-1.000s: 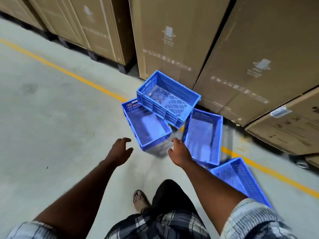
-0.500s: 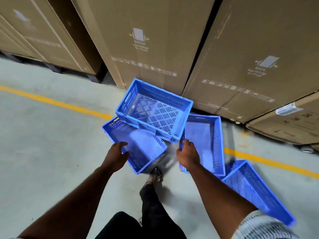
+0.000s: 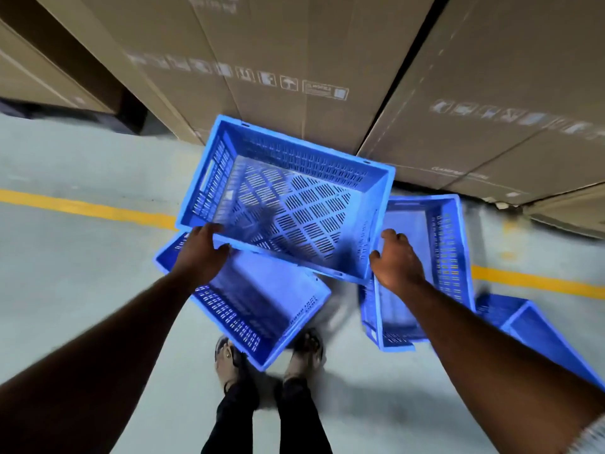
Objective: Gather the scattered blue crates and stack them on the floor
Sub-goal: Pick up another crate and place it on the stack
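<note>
— Left hand (image 3: 203, 253)?
— Clamped on the near-left corner of the top blue slotted plastic crate (image 3: 288, 204), thumb under the rim, fingers curled over the edge.

— Right hand (image 3: 394, 260)?
— Pressed against the near-right corner of that same crate, fingers bent around the end wall; grip mostly hidden behind the knuckles, so hard to say how tight.

— Position of that crate?
— Centre of view, open side up, tilted, resting partly across two others.

— Beneath it?
— At 7 o'clock from it, a second blue perforated crate (image 3: 255, 309), lying skewed on the pale concrete floor (image 3: 72, 290), one corner just beside a pair of sandalled feet (image 3: 229, 358).

— Further out?
— At 4 o'clock, a third blue crate (image 3: 438, 257), long side running away from the feet, partly behind the right forearm. At 5 o'clock beyond it, a fourth blue crate (image 3: 537, 329), cut off by the frame edge.

— Surroundings?
— A yellow painted floor line (image 3: 85, 208) crossing from 9 o'clock to 3 o'clock, passing under the crates. At 12 o'clock, tall brown cardboard cartons (image 3: 294, 54) with printed handling symbols, standing close behind the top crate.
</note>
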`<action>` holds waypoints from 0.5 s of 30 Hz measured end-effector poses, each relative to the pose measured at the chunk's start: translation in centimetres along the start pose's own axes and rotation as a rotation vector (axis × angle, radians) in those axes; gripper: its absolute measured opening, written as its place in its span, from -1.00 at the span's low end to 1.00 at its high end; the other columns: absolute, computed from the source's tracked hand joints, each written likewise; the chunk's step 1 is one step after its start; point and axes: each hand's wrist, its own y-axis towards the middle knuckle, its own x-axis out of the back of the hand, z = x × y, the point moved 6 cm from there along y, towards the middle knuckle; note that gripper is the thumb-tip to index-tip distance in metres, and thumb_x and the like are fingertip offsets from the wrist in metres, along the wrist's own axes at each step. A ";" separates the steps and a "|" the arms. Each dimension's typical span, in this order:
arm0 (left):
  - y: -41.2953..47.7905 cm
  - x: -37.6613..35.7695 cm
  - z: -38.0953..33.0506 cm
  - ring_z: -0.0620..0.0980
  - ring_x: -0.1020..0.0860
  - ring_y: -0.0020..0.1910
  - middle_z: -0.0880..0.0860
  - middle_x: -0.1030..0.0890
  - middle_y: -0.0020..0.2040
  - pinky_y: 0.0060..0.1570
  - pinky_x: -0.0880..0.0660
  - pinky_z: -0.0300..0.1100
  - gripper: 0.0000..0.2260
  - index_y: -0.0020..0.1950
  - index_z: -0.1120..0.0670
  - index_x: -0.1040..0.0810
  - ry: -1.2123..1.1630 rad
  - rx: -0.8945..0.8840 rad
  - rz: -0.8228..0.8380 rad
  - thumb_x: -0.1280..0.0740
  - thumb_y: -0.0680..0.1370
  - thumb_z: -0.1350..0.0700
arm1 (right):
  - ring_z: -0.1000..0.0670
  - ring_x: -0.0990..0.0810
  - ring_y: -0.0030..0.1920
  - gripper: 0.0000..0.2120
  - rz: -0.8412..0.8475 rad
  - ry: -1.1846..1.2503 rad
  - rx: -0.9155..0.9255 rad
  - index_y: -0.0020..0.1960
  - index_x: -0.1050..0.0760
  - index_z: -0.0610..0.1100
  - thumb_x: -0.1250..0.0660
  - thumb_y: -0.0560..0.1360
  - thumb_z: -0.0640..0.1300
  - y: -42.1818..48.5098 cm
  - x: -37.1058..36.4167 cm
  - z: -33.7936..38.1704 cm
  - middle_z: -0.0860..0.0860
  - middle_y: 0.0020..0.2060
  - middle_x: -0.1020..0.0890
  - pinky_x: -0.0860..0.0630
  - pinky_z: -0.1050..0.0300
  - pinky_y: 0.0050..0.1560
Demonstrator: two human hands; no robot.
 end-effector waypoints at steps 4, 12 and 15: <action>6.9 -1.8 1.5 0.26 -0.50 0.21 0.29 -0.52 0.20 0.20 -0.40 0.00 -0.61 0.28 0.15 -0.52 0.077 -0.034 0.022 -0.42 0.45 0.18 | -0.31 -0.49 0.21 -0.60 0.013 0.006 -0.060 0.32 -0.34 -0.20 -0.27 0.52 -0.11 5.0 -3.3 -1.1 -0.24 0.23 -0.42 -0.46 -0.13 0.15; 16.4 -1.8 3.0 0.30 -0.22 0.45 0.29 -0.20 0.48 0.43 -0.21 0.11 -0.26 0.51 0.21 -0.18 0.205 -0.026 -0.051 -0.46 0.44 0.10 | -0.32 -0.49 0.22 -0.55 -0.101 0.225 -0.252 0.31 -0.28 -0.28 -0.34 0.50 -0.17 11.9 -6.0 -1.8 -0.32 0.23 -0.46 -0.45 -0.08 0.15; 18.4 -2.3 4.1 0.31 -0.19 0.46 0.29 -0.12 0.51 0.44 -0.18 0.09 -0.10 0.57 0.21 0.06 0.177 0.076 -0.024 -0.47 0.45 0.07 | -0.32 -0.51 0.19 -0.61 -0.162 0.266 -0.300 0.25 -0.34 -0.33 -0.34 0.52 -0.15 13.2 -6.6 -2.3 -0.35 0.18 -0.50 -0.45 -0.06 0.13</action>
